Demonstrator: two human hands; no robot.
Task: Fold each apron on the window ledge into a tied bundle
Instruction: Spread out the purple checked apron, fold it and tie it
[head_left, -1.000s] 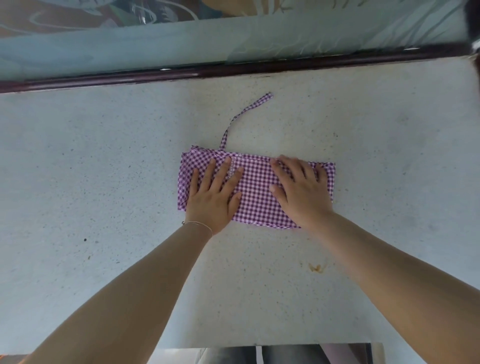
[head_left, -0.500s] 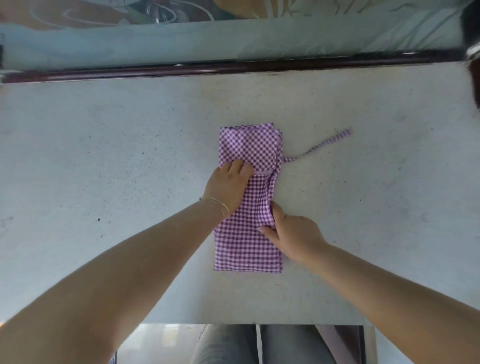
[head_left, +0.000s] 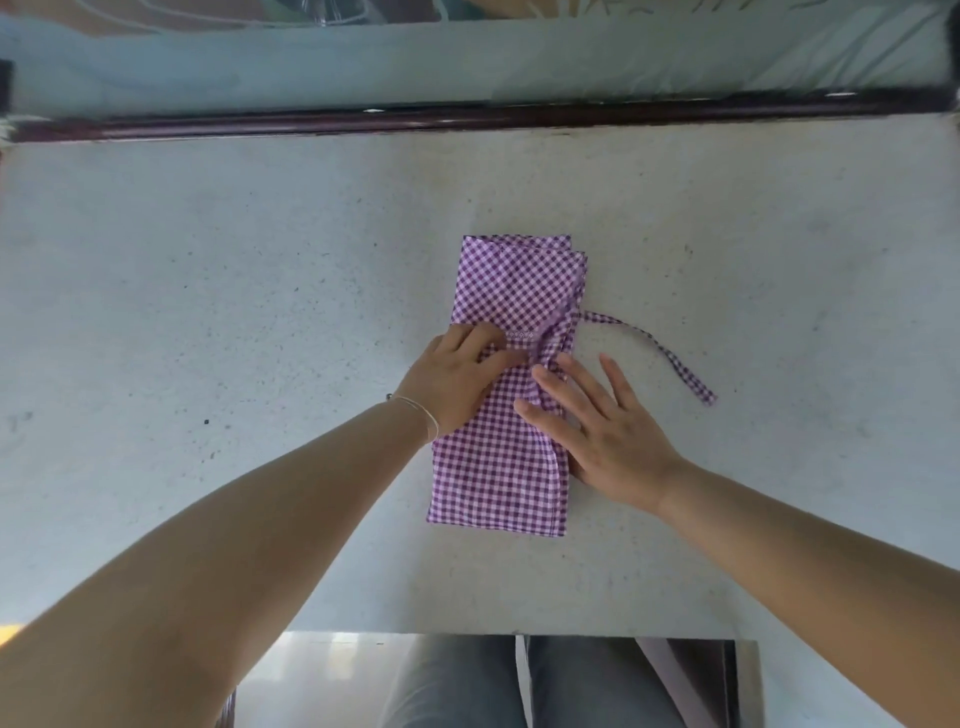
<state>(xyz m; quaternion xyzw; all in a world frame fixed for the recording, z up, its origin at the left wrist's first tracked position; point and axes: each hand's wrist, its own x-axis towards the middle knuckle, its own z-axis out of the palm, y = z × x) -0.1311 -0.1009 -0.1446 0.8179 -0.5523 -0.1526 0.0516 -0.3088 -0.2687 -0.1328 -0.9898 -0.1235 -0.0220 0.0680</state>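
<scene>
- The purple-and-white gingham cloth apron (head_left: 501, 415), folded into a long narrow strip, now lies lengthwise, pointing away from the person; a second ago it lay crosswise under both flat palms, so it has been turned a quarter round.
- Its thin gingham tie strap (head_left: 657, 348) now trails off to the right across the pale speckled stone window ledge (head_left: 208, 291), where before it pointed toward the dark window frame rail (head_left: 467, 122).
- Judgement: folding into a strip looks done; turning it probably sets up rolling or folding end to end, then wrapping with the strap. Nothing tied yet.
- Left hand (head_left: 457, 382): fingers bent, bunching the fabric at the strip's middle; looks like a pinch on the apron, though the fingertips are partly hidden in the creases.
- Right hand (head_left: 602, 426): fingers spread apart and straight, pressing flat on the strip's right edge, palm partly on the ledge. Holds nothing.
- Apron sits mid-ledge, well short of the window frame.
</scene>
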